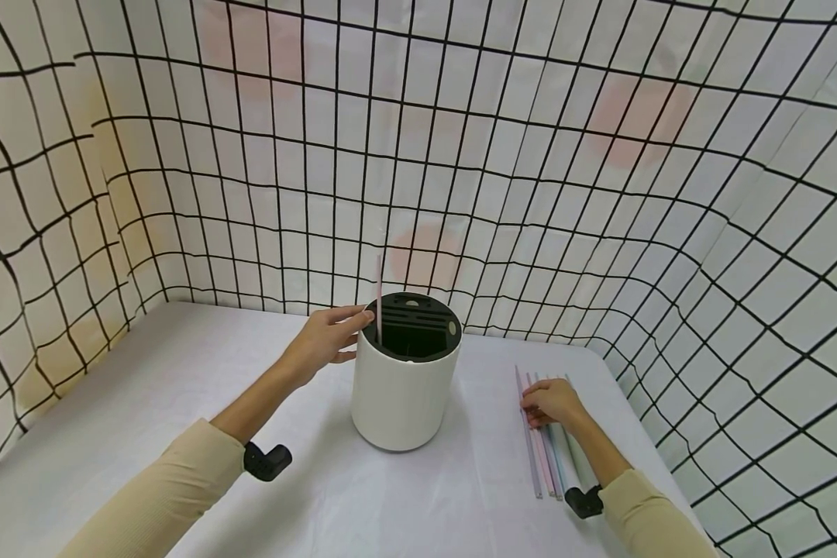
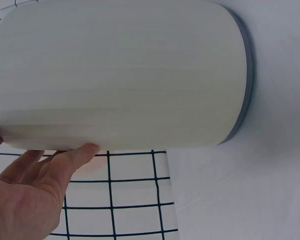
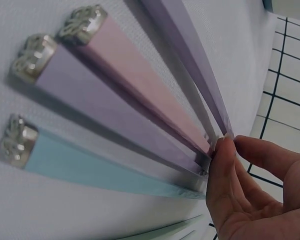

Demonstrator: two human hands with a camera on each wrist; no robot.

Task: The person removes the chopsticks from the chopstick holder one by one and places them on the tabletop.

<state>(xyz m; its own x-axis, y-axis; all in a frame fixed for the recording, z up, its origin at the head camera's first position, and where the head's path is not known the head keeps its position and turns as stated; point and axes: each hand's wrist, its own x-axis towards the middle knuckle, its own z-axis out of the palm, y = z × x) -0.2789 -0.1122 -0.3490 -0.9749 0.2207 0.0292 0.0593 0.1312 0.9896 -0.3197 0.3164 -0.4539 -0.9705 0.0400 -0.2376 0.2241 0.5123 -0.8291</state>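
Note:
A white cylindrical utensil holder [image 1: 399, 407] with a black slotted top stands upright on the table. One pink chopstick [image 1: 380, 291] rises from the left side of its top. My left hand [image 1: 321, 342] grips the holder's upper left side, thumb at the rim close to that chopstick. To the right, my right hand [image 1: 556, 401] pinches a purple chopstick [image 3: 187, 42] between thumb and fingers. Beside it lie a pink chopstick [image 3: 140, 77], another purple chopstick [image 3: 107, 107], a light blue chopstick [image 3: 90, 165] and pale green ones [image 3: 165, 231]. Silver decorated ends show on several.
A white cloth covers the table [image 1: 446, 504]. Black wire grid panels [image 1: 418, 163] rise at the back and both sides, the right one near my right arm. Small black devices [image 1: 267, 462] are strapped to both wrists.

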